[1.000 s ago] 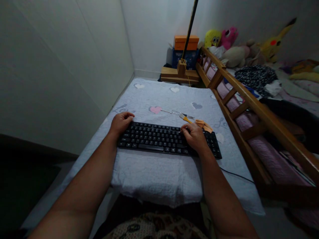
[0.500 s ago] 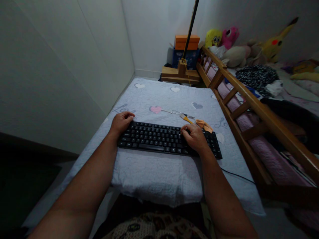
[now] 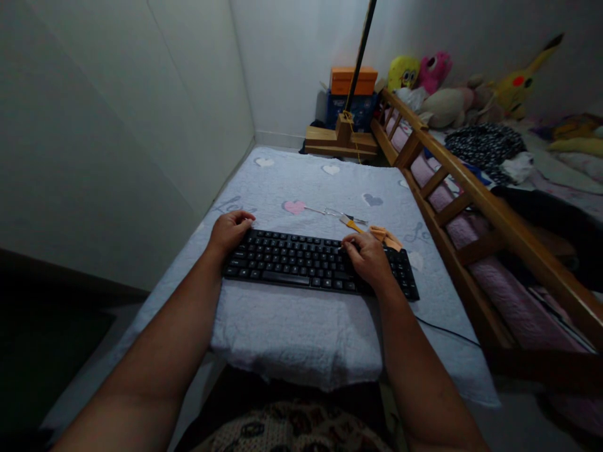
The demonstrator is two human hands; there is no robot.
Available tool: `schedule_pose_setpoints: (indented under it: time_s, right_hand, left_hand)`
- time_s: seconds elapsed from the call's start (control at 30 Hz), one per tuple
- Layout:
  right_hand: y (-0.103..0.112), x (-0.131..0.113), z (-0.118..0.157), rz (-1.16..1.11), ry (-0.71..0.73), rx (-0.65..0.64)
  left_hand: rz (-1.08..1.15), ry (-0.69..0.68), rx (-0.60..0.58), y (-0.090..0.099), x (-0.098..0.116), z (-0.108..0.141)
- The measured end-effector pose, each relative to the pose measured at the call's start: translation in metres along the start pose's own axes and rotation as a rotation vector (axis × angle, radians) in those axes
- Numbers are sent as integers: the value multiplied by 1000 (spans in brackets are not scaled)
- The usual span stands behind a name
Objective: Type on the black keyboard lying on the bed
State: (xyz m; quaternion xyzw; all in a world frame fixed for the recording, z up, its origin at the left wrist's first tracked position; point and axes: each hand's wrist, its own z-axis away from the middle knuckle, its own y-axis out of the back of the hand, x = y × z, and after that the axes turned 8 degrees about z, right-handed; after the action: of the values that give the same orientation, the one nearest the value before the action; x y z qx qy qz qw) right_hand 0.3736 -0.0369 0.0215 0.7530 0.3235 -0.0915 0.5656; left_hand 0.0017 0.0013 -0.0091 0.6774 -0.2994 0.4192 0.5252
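Observation:
A black keyboard [image 3: 292, 260] lies across the cloth-covered table [image 3: 301, 326]. At its upper left corner rests my left hand [image 3: 230, 231], fingers pressed together at the keyboard's edge; anything between them is too small to make out. My right hand [image 3: 365, 254] is over the right part of the keys, thumb and fingertips pinched together on something small that I cannot make out. Behind the keyboard lie a brush with a yellow handle [image 3: 351, 223], a thin metal tool [image 3: 333, 212] and a folded orange cloth [image 3: 385, 237].
A wooden bed rail [image 3: 494, 213] runs along the table's right side, with plush toys [image 3: 436, 70] and clothes beyond it. A pale wall or panel stands at the left. Behind the table are a wooden stand [image 3: 342, 138] and an orange box [image 3: 353, 80]. The keyboard cable trails right.

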Motion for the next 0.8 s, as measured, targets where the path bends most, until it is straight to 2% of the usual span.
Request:
schedule_pose_setpoints:
  time_s: [0.4,0.8]
  right_hand:
    - [2,-3,2,14,33,-40]
    - [1,-3,2,-5,37,-44]
  left_hand:
    - [11,19,8,0,7,4]
    - [21,25,7,0,5,3]
